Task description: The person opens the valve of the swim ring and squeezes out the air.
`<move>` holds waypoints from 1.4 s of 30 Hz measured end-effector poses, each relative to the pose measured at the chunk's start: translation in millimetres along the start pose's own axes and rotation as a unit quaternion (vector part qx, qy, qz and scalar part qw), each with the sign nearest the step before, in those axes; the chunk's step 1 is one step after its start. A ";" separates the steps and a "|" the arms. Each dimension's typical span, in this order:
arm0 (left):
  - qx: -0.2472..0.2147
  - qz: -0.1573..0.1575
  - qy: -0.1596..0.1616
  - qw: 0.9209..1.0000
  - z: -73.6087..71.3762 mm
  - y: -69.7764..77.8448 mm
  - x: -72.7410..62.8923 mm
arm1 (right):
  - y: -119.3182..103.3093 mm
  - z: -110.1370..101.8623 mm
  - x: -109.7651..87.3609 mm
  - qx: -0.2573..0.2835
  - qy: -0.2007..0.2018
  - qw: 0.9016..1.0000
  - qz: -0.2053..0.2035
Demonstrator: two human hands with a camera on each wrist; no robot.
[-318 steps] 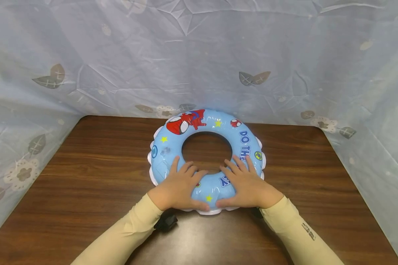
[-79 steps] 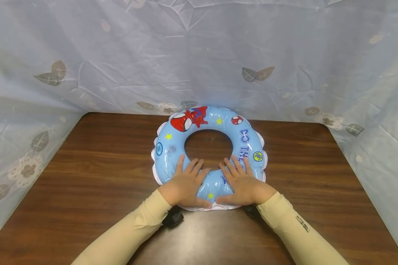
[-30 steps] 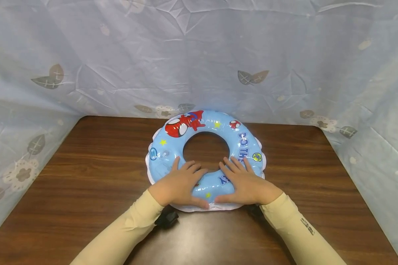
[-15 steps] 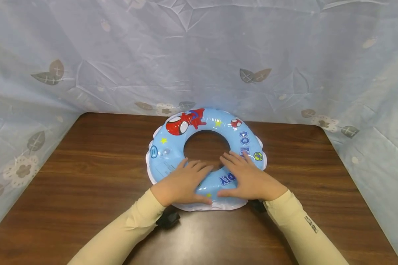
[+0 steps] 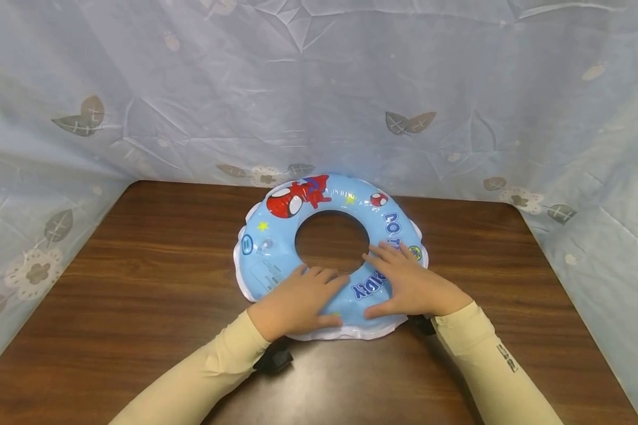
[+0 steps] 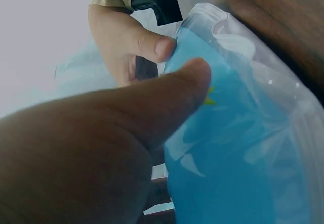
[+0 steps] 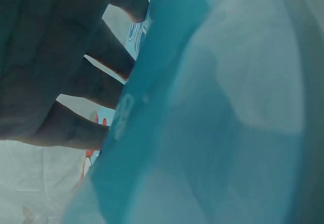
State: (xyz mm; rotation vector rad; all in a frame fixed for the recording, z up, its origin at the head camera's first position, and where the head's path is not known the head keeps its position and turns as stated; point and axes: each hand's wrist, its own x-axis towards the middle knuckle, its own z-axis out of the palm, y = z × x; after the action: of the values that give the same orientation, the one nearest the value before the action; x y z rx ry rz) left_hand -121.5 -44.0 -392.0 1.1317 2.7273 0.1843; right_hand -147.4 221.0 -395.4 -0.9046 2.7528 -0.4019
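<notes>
A light blue inflatable swim ring (image 5: 385, 208) lies flat on the table, with a red cartoon figure, yellow stars, lettering and a wavy white rim. Across its near left part rests my left hand (image 5: 300, 300), fingers extended and thumb toward the near edge. My right hand (image 5: 412, 284) touches the near right part with fingers spread, leaving blue lettering visible between the hands. In the left wrist view, the left thumb (image 6: 172, 95) lies against the shiny ring surface (image 6: 228, 153). The right wrist view shows spread right-hand fingers (image 7: 96, 85) along the ring's side; their tips are partly hidden.
The brown wooden table (image 5: 154, 260) has rounded far corners. Pale grey-blue curtain cloth (image 5: 319, 88) with leaf and flower prints hangs behind it and at both sides. A black wrist device (image 5: 273, 359) sits under the left wrist.
My right hand has slid to the right along the ring, and my left hand has shifted slightly right. More lettering shows between them. The ring lies in nearly the same place.
</notes>
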 end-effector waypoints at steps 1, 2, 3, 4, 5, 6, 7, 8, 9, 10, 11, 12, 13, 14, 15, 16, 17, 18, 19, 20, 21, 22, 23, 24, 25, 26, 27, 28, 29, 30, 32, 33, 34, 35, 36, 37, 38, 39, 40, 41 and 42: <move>0.004 0.001 -0.001 1.000 0.4 0.5 0.1 | 0.0 0.4 0.0 -0.003 -0.001 1.000 -0.001; 0.008 0.002 -0.002 1.000 1.0 0.8 0.3 | 0.1 0.8 -0.1 -0.006 -0.003 1.000 0.001; 0.013 0.003 -0.001 1.000 1.7 0.8 0.6 | 0.0 1.1 -0.2 -0.009 -0.005 1.000 0.003; 0.016 0.004 -0.001 1.000 2.0 1.0 0.7 | 0.0 1.4 -0.2 -0.012 -0.006 1.000 0.005; 0.018 0.004 -0.001 1.000 2.2 1.1 0.8 | 0.0 1.6 -0.1 -0.014 -0.007 1.000 0.006; 0.019 0.006 0.000 1.000 2.2 1.1 0.7 | -0.2 1.8 -0.2 -0.016 -0.008 1.000 0.008; 0.019 0.007 0.000 1.000 2.3 1.0 0.7 | -0.3 2.2 -0.1 -0.018 -0.009 1.000 0.008; 0.019 0.007 0.000 1.000 2.4 0.8 0.7 | -0.7 2.3 -0.1 -0.019 -0.012 1.000 0.011; 0.019 0.008 0.000 1.000 2.3 0.8 0.5 | -0.9 2.5 0.0 -0.020 -0.013 1.000 0.013; 0.018 0.008 0.000 1.000 2.0 0.9 0.3 | -1.1 2.8 0.1 -0.019 -0.015 1.000 0.015; 0.017 0.008 -0.001 1.000 2.1 0.8 0.1 | -1.4 3.0 0.1 -0.019 -0.017 1.000 0.017; 0.016 0.009 -0.002 1.000 2.1 0.6 0.1 | -1.6 3.4 0.2 -0.018 -0.018 0.999 0.019; 0.014 0.008 -0.003 1.000 2.2 0.5 -0.1 | -1.8 3.6 0.4 -0.016 -0.021 0.999 0.022; 0.013 0.007 -0.004 1.000 2.2 0.3 -0.2 | -2.1 3.7 0.5 -0.015 -0.023 0.999 0.026; 0.012 0.006 -0.005 1.000 2.3 0.2 -0.2 | -2.3 3.8 0.7 -0.014 -0.023 0.999 0.028; 0.011 0.005 -0.006 1.000 2.6 0.1 -0.3 | -2.5 4.1 0.8 -0.013 -0.024 0.999 0.028; 0.012 0.005 -0.008 1.000 3.0 -0.1 -0.3 | -2.8 4.3 0.8 -0.012 -0.025 0.999 0.028; 0.014 0.004 -0.009 1.000 3.5 -0.5 -0.3 | -3.2 4.4 0.7 -0.012 -0.025 0.999 0.029; 0.015 0.004 -0.011 1.000 3.8 -0.6 -0.4 | -3.6 4.6 0.7 -0.012 -0.027 0.999 0.029; 0.018 0.005 -0.012 1.000 4.0 -0.8 -0.6 | -4.0 4.9 0.6 -0.012 -0.027 0.999 0.029; 0.021 0.005 -0.013 1.000 4.4 -1.1 -0.7 | -4.6 5.1 0.6 -0.012 -0.029 0.999 0.030; 0.022 0.005 -0.014 1.000 4.5 -1.5 -1.0 | -5.1 5.4 0.5 -0.013 -0.029 0.999 0.030; 0.022 0.006 -0.015 1.000 4.4 -1.9 -1.3 | -5.8 5.5 0.3 -0.013 -0.029 0.999 0.030; 0.021 0.006 -0.015 1.000 4.1 -2.4 -1.5 | -6.6 5.7 0.1 -0.013 -0.029 0.999 0.030; 0.020 0.005 -0.015 1.000 3.9 -2.8 -1.6 | -7.2 5.8 -0.2 -0.012 -0.029 0.999 0.031; 0.018 0.005 -0.015 1.000 3.6 -3.2 -1.7 | -7.9 5.9 -0.3 -0.011 -0.028 0.999 0.033; 0.015 0.005 -0.014 1.000 3.4 -3.6 -1.8 | -8.5 6.0 -0.4 -0.011 -0.028 0.999 0.034; 0.013 0.005 -0.014 1.000 2.9 -3.7 -2.0 | -9.3 5.8 -0.8 -0.010 -0.028 0.999 0.036; 0.012 0.005 -0.013 1.000 2.5 -3.7 -2.1 | -9.8 5.7 -1.4 -0.009 -0.029 0.999 0.037; 0.010 0.005 -0.012 1.000 1.9 -3.6 -2.2 | -10.1 5.8 -1.7 -0.007 -0.030 0.999 0.038; 0.008 0.007 -0.012 1.000 1.1 -3.5 -2.8 | -10.9 5.6 -2.3 -0.004 -0.033 0.999 0.039; 0.007 0.007 -0.012 1.000 0.5 -3.7 -3.2 | -11.3 5.3 -2.5 -0.002 -0.034 0.999 0.039; 0.005 0.009 -0.011 1.000 0.0 -4.0 -3.7 | -11.9 5.0 -3.0 0.000 -0.035 0.999 0.038; 0.004 0.009 -0.011 1.000 -0.3 -4.6 -4.1 | -12.2 5.0 -3.2 0.002 -0.035 0.999 0.037; 0.003 0.009 -0.012 1.000 -0.8 -5.2 -4.6 | -12.9 4.8 -3.3 0.003 -0.036 0.999 0.036; 0.003 0.009 -0.013 1.000 -1.0 -6.0 -5.0 | -13.7 4.5 -3.4 0.004 -0.037 0.999 0.039; 0.003 0.008 -0.013 1.000 -1.3 -6.8 -5.5 | -14.6 4.2 -3.6 0.002 -0.039 0.998 0.041; 0.002 0.008 -0.014 1.000 -1.9 -7.7 -6.2 | -15.6 4.1 -3.8 0.003 -0.040 0.998 0.043; 0.000 0.007 -0.015 1.000 -2.5 -8.5 -6.8 | -16.7 4.0 -4.1 0.004 -0.042 0.998 0.045; -0.001 0.005 -0.017 1.000 -2.9 -9.5 -7.2 | -18.0 3.9 -4.4 0.005 -0.043 0.998 0.048; -0.005 0.003 -0.018 1.000 -3.8 -10.3 -7.8 | -19.5 3.5 -4.8 0.007 -0.045 0.998 0.052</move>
State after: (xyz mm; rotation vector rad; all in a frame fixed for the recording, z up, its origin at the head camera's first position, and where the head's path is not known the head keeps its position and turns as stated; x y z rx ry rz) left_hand -124.0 -57.0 -389.2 1.1286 2.6893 0.1769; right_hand -131.9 208.1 -391.8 -0.7516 2.6964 -0.3528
